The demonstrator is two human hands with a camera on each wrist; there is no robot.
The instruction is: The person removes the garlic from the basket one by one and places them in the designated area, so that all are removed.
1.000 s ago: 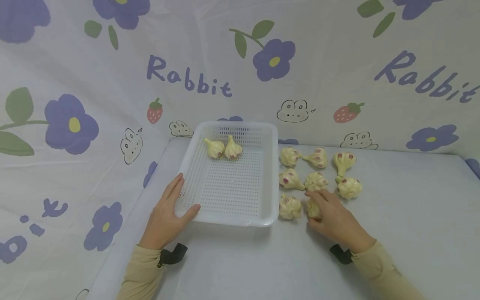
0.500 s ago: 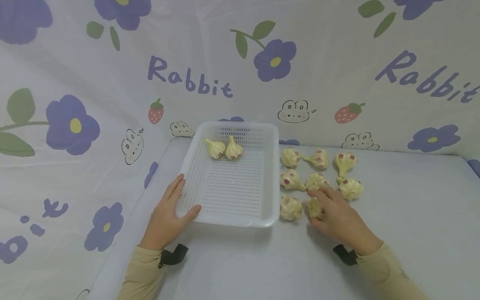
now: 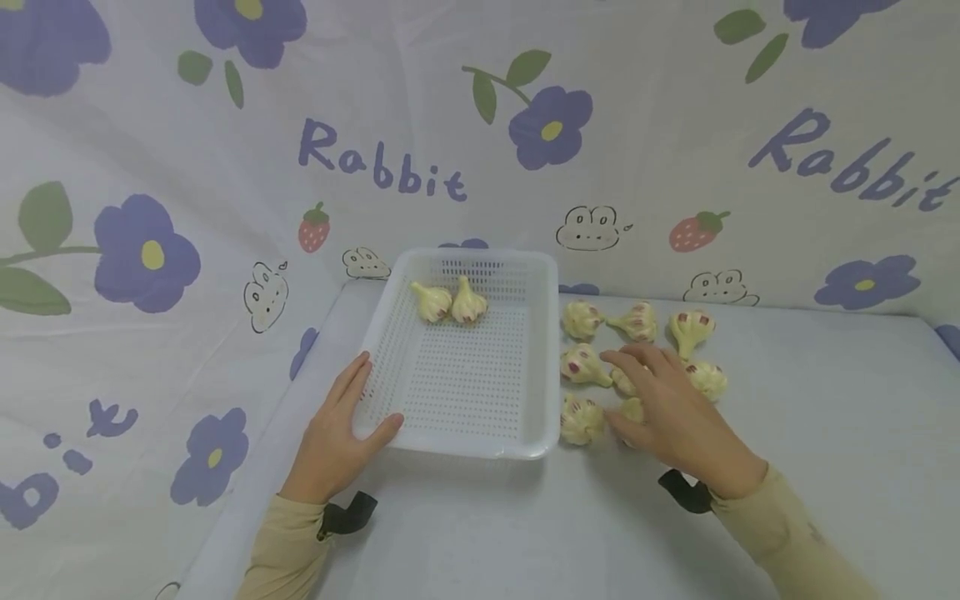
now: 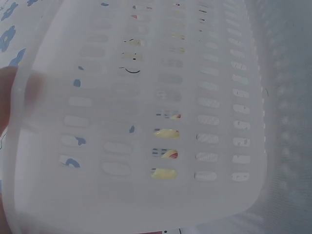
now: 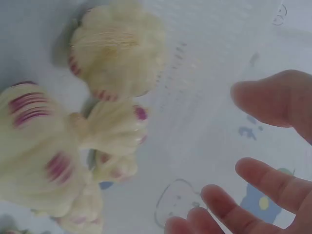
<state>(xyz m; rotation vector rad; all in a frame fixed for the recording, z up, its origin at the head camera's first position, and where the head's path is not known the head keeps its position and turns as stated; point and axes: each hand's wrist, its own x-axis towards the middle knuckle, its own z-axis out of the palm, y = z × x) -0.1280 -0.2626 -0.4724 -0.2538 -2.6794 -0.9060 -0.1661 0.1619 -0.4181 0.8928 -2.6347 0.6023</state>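
A white perforated plastic basket [image 3: 468, 375] stands on the table, with two garlic bulbs [image 3: 469, 302] side by side near its back left corner. My left hand [image 3: 333, 442] rests on its front left corner, fingers fairly straight along the left side, thumb spread over the front rim. The left wrist view mostly shows the basket's slotted wall [image 4: 78, 204]. Right of the basket, my right hand [image 3: 667, 412] is over the garlic, partly hiding some bulbs. In the right wrist view, its thumb and fingers are spread with nothing between them, away from a near garlic bulb [image 5: 117, 48].
Several more garlic bulbs [image 3: 582, 320] lie in rough rows close against the basket's right side. A pale cloth covers the table [image 3: 480, 533]. Behind it hangs a white curtain [image 3: 637, 158] printed with flowers, rabbits and lettering.
My right hand has shifted from the front bulb slightly up and away, and its fingers have spread wider. The left hand and basket stay put; the head view has tilted slightly.
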